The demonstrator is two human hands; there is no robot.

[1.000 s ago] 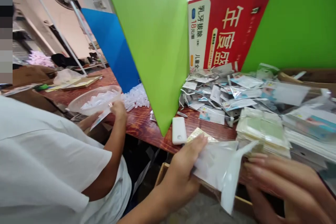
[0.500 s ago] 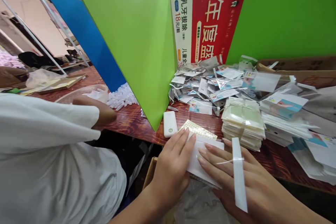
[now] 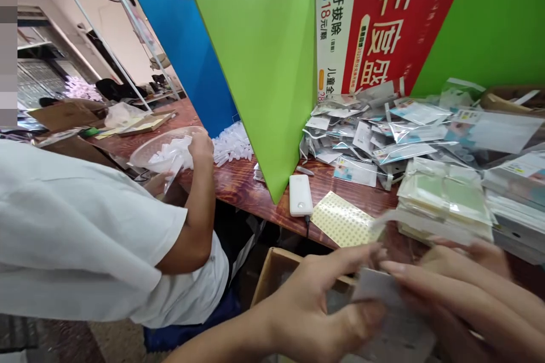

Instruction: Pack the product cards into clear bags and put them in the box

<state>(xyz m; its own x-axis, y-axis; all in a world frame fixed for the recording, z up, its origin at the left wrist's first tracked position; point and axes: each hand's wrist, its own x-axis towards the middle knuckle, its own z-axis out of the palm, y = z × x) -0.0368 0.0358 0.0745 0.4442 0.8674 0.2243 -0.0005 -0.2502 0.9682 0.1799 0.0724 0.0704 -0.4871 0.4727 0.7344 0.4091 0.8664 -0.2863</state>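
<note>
My left hand [image 3: 323, 300] and my right hand [image 3: 464, 300] meet at the bottom of the view, both pinching a small whitish packet [image 3: 377, 289] between them, blurred by motion. They hover over an open cardboard box [image 3: 276, 272] below the table's front edge. Just beyond lie a yellow dotted sheet [image 3: 343, 221] and a stack of pale green packets [image 3: 445, 201]. A white strip [image 3: 398, 218] sticks out above my fingers.
A white power bank [image 3: 300, 195] lies on the wooden table [image 3: 238, 187] beside a green divider [image 3: 264, 62]. A heap of clear packets [image 3: 374, 136] fills the back. On the left a co-worker in a white shirt [image 3: 85, 227] handles a clear bowl [image 3: 166, 150].
My hands drew back off the table toward me and lower, over the box, still on the packet. The dotted sheet is now uncovered. The co-worker's hand rose to the bowl.
</note>
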